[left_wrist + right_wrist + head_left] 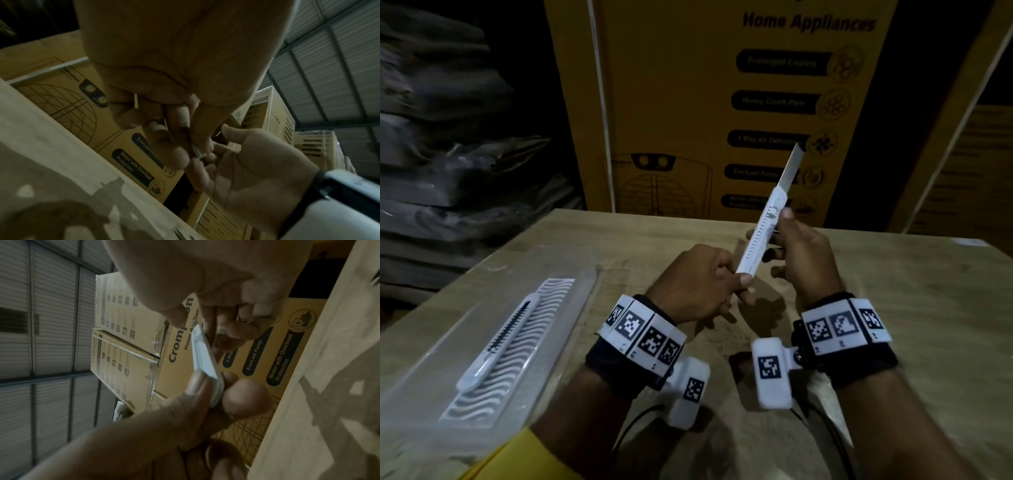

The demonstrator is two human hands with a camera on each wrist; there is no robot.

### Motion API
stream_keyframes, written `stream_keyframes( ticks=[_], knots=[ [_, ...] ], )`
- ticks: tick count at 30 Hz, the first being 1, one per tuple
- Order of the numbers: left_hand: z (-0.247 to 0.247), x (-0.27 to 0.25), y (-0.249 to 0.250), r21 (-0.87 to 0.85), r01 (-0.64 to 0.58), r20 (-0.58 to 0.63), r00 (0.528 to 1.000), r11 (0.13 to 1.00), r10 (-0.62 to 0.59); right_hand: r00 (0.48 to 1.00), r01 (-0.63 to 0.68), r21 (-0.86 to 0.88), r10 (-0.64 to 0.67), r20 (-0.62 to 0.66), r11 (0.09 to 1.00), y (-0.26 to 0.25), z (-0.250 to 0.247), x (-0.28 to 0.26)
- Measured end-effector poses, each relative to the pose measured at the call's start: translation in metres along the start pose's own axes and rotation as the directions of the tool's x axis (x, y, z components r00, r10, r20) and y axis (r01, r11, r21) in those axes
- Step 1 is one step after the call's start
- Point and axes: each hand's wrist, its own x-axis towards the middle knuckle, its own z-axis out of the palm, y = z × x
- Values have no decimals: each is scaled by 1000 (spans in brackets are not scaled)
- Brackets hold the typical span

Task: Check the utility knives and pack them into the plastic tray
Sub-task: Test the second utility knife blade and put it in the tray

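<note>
Right of the plastic tray (571,329), both hands pinch the utility knife (760,236): left hand (698,287) at its butt, right hand (801,253) on the slider, and a slip could bring the bared blade (791,168) onto a finger.

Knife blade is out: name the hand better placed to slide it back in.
Right. The right hand has its thumb on the slider of the knife, blade extended. The left hand only pinches the butt end, steadying it.
</note>
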Motion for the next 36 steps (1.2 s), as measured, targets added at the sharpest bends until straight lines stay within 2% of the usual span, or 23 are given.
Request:
stream_keyframes(
  ticks=[5,10,18,25,36],
  knots=[
    [0,-3,-2,20,0,30,1000,1000,0,999,-54,125,54,9,991,-8,-9,-9],
    [0,-4,0,44,8,37,999,999,-10,997,-65,167,69,-18,984,-9,-13,-8],
    [0,-7,1,28,33,65,997,999,-34,995,-7,94,16,-98,996,-4,-14,-5],
    [3,-6,1,17,32,102,994,999,-34,997,40,157,-29,-74,987,-8,-12,-8],
    [3,-5,-1,17,9,97,995,1000,-11,999,22,98,-20,-28,995,-1,-15,-4]
  ],
)
